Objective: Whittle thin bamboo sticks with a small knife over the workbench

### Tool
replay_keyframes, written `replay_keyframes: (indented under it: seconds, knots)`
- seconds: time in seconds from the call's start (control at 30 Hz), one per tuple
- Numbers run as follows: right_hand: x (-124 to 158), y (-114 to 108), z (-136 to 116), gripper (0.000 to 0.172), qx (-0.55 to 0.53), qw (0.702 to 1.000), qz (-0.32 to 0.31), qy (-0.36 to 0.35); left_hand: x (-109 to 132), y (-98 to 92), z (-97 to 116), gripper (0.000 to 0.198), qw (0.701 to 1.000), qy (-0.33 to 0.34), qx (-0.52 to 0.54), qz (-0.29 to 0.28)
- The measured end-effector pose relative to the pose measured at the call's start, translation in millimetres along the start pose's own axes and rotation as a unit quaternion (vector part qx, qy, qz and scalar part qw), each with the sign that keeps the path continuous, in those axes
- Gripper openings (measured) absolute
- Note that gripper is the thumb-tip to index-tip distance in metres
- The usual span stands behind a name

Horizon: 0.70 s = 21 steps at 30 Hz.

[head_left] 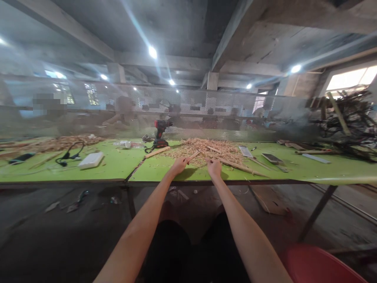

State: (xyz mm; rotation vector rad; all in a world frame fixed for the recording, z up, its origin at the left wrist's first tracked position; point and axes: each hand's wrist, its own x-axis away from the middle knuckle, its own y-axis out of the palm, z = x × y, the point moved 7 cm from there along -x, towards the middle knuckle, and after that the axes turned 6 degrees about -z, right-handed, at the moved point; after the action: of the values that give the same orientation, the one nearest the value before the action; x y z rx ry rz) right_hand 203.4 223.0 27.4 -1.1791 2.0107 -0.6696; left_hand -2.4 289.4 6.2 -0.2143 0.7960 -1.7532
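Both of my hands are over the front part of a green-topped table point(153, 173), at the near side of a heap of pale wood shavings point(226, 147). My left hand point(179, 166) is closed, with a short, pale wooden stick point(194, 154) slanting up from its fingertips. A small gap to the right, my right hand point(214, 167) is closed in a pinch. What its fingers hold is too small to make out. Just right of that hand, a long, tapered wooden stick point(241, 167) lies across the shavings toward the front edge.
Behind the heap, a red-and-black cordless drill point(160, 133) stands before a perforated metal screen point(191, 102). A wooden strip point(157, 152), white box point(91, 160) and black cable point(69, 155) lie left. A phone point(272, 158) lies right; a red stool point(321, 263) is below.
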Motion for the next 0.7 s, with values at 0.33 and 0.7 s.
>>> replay_keyframes:
  seconds: [0.33, 0.7]
  knots:
    - [0.3, -5.5, 6.6, 0.042, -0.019, 0.999, 0.029, 0.032, 4.2, 1.6, 1.6, 0.037, 1.0, -0.012, 0.02, -0.01]
    - [-8.9, 6.5, -1.8, 0.027, -0.124, 0.99, 0.006, -0.061, 5.5, -2.8, 0.3, 0.036, 0.997, -0.022, 0.072, 0.024]
